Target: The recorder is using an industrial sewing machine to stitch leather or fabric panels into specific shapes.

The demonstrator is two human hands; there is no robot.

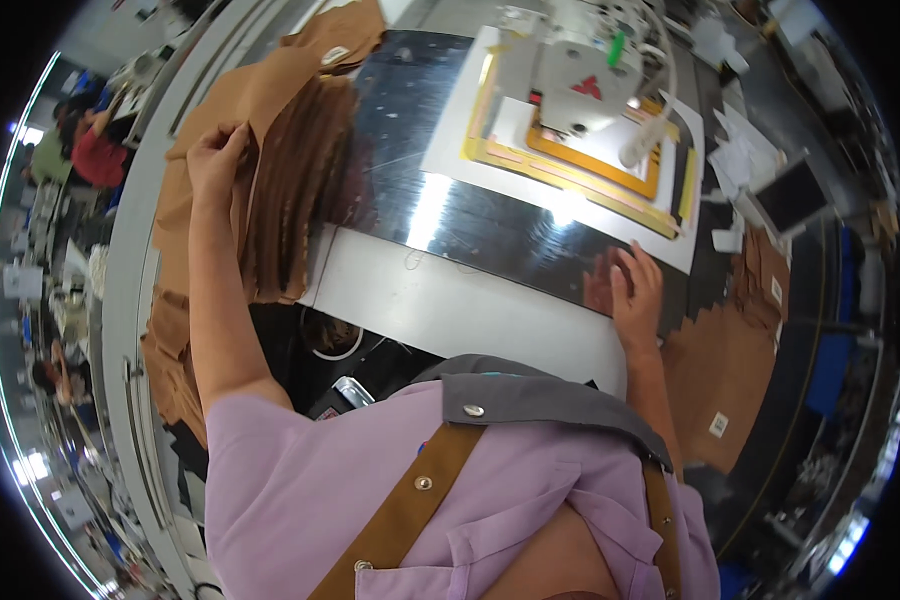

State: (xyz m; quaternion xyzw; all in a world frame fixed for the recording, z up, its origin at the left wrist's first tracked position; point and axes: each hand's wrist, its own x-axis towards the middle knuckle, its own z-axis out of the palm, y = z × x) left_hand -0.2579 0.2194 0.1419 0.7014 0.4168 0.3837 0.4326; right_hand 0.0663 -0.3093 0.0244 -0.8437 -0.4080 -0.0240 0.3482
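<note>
At the left, my left hand (217,160) pinches the edge of a brown fabric piece (275,95) on a thick stack of brown fabric pieces (300,190). The cut edges of the stack face right, and its layers hang down in folds. My right hand (638,290) is at the near right edge of the shiny dark metal plate (390,150), holding nothing, its fingers apart and slightly curled. I cannot tell whether its fingertips touch the plate. Beyond it stands a white sewing machine head (580,85) over a yellow-edged template frame (570,185) with an orange inner frame (595,165).
More brown fabric pieces (725,370) with small white labels lie at the right, below a dark screen (790,193). White crumpled paper (745,155) lies behind them. A pale table edge (450,285) runs before me. Other people (100,145) sit at the far left.
</note>
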